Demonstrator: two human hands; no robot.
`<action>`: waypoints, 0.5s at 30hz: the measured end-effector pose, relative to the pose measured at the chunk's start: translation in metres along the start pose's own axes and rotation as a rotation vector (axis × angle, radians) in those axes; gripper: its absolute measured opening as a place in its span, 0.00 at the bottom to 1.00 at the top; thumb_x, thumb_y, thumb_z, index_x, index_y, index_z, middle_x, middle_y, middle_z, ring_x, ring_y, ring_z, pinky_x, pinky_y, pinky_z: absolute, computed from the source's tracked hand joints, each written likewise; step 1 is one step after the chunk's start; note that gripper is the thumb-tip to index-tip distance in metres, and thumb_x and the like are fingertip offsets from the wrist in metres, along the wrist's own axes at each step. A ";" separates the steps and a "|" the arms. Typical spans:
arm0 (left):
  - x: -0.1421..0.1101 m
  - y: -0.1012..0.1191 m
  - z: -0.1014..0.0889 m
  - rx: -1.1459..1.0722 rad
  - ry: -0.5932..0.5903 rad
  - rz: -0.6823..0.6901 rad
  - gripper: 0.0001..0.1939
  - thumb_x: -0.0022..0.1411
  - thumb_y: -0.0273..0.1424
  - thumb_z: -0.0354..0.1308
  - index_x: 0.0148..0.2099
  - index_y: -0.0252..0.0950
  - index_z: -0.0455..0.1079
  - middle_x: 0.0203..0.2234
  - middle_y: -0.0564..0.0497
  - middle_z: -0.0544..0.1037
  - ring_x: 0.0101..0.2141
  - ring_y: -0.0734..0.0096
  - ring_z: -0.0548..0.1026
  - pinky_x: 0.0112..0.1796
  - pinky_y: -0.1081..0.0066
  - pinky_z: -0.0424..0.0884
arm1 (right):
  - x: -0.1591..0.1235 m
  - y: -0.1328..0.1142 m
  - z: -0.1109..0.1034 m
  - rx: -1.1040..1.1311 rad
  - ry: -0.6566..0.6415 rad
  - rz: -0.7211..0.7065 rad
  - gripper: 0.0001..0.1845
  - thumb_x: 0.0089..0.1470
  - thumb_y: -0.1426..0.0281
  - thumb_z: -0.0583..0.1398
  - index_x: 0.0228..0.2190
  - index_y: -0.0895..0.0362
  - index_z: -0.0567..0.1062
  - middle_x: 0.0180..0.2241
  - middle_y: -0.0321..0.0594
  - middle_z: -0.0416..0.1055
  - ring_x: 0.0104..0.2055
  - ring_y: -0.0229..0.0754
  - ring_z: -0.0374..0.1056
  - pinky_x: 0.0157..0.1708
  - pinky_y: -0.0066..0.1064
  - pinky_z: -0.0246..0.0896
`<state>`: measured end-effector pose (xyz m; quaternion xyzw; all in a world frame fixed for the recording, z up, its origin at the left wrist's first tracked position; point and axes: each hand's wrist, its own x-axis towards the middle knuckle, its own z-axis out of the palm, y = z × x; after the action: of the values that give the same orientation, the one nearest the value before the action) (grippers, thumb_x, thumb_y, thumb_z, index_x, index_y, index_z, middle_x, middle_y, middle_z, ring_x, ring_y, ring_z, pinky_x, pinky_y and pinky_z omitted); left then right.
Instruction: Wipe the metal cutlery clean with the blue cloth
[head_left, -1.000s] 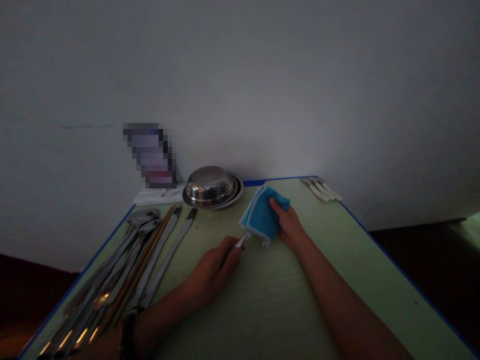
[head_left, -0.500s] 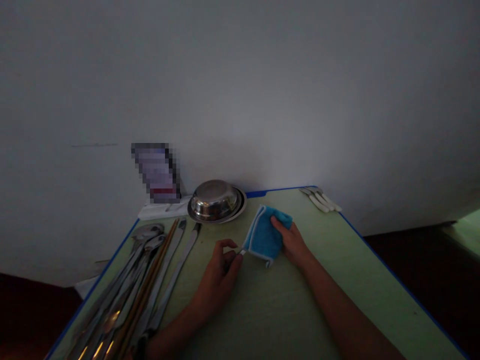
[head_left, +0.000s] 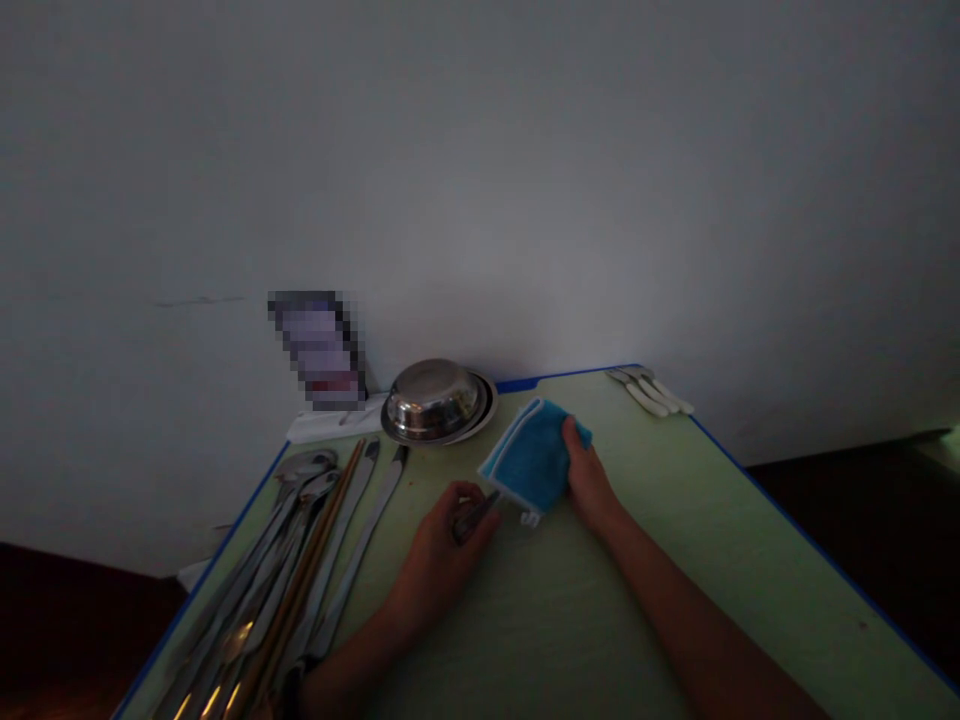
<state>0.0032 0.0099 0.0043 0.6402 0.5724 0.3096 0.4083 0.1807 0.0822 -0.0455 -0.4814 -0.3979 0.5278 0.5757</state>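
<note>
My left hand [head_left: 439, 550] is closed around the slim metal handle of a utensil [head_left: 472, 517]. The utensil's far end goes under a blue cloth [head_left: 531, 460] with white edging, so its kind is hidden. My right hand [head_left: 592, 485] pinches that folded cloth by its right side, thumb on top, just above the table. To the left of my left hand lie two table knives [head_left: 361, 555] side by side, next to a pair of wooden chopsticks [head_left: 319, 545] and a pile of metal spoons [head_left: 259, 560].
An upside-down steel bowl [head_left: 435, 395] rests on a dish by the wall. Several white-handled forks [head_left: 649, 392] lie at the table's back right corner. A blurred-out upright screen [head_left: 319, 350] leans on the wall at the back left. Blue edging [head_left: 795, 540] borders the green table.
More of the utensil's handle now shows in my left hand, which has turned slightly. The cloth has tilted and shifted a little in my right hand. The whole view has moved slightly.
</note>
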 end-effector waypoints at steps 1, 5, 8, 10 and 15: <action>0.000 0.000 0.000 0.047 -0.027 0.009 0.11 0.57 0.38 0.51 0.37 0.37 0.59 0.24 0.55 0.72 0.23 0.74 0.67 0.25 0.76 0.62 | 0.001 0.001 0.000 0.001 0.015 -0.013 0.30 0.44 0.45 0.50 0.37 0.54 0.74 0.31 0.40 0.75 0.39 0.46 0.69 0.41 0.37 0.61; -0.001 0.000 -0.001 0.183 -0.143 0.045 0.12 0.58 0.39 0.49 0.38 0.36 0.63 0.25 0.53 0.72 0.25 0.70 0.68 0.27 0.73 0.63 | 0.002 -0.002 0.000 -0.036 0.079 0.000 0.29 0.45 0.46 0.51 0.36 0.55 0.74 0.30 0.41 0.75 0.38 0.46 0.69 0.42 0.37 0.61; -0.002 0.000 -0.002 0.153 -0.152 0.094 0.12 0.61 0.38 0.46 0.39 0.36 0.64 0.31 0.52 0.73 0.30 0.69 0.70 0.32 0.73 0.64 | -0.002 -0.011 0.001 -0.041 -0.083 -0.014 0.22 0.44 0.53 0.58 0.37 0.54 0.74 0.32 0.38 0.75 0.36 0.44 0.70 0.43 0.38 0.61; -0.003 -0.001 -0.003 0.124 -0.163 0.105 0.12 0.61 0.38 0.46 0.39 0.37 0.63 0.31 0.52 0.73 0.31 0.69 0.70 0.33 0.74 0.65 | -0.004 -0.016 0.001 0.019 -0.230 -0.025 0.18 0.42 0.59 0.62 0.37 0.53 0.74 0.34 0.36 0.75 0.37 0.43 0.70 0.43 0.38 0.61; -0.004 0.000 -0.004 0.088 -0.201 0.118 0.13 0.63 0.39 0.43 0.40 0.37 0.62 0.28 0.54 0.72 0.29 0.71 0.69 0.31 0.75 0.64 | 0.000 -0.011 0.001 0.112 -0.206 0.023 0.18 0.45 0.57 0.59 0.37 0.53 0.73 0.35 0.36 0.75 0.38 0.43 0.70 0.44 0.39 0.61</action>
<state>-0.0004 0.0069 0.0066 0.7179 0.5027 0.2419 0.4163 0.1822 0.0821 -0.0346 -0.3963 -0.4193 0.6023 0.5518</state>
